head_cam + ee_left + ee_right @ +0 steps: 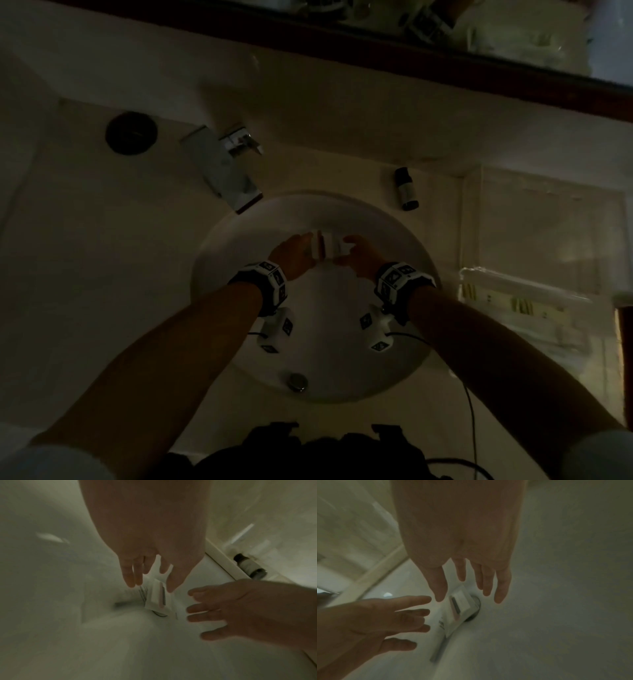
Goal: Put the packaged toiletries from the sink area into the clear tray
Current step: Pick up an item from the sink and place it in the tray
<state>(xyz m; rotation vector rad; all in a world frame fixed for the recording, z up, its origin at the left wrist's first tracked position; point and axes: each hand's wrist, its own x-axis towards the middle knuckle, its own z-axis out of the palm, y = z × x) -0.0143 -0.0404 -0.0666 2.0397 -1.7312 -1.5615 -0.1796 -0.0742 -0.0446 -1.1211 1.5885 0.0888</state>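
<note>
Several small white toiletry packets lie in a heap at the bottom of the white sink basin, partly over the drain. In the wrist views the top packet shows a dark strip. My left hand reaches down at the heap's left side with straight, spread fingers. On the right side my right hand does the same. Neither hand holds anything; contact with the packets cannot be told. The clear tray stands on the counter at the right.
A clear plastic packet lies in the tray's near part. A small dark bottle lies on the counter by the basin's rim. The chrome faucet overhangs the basin at the back left. The light is dim.
</note>
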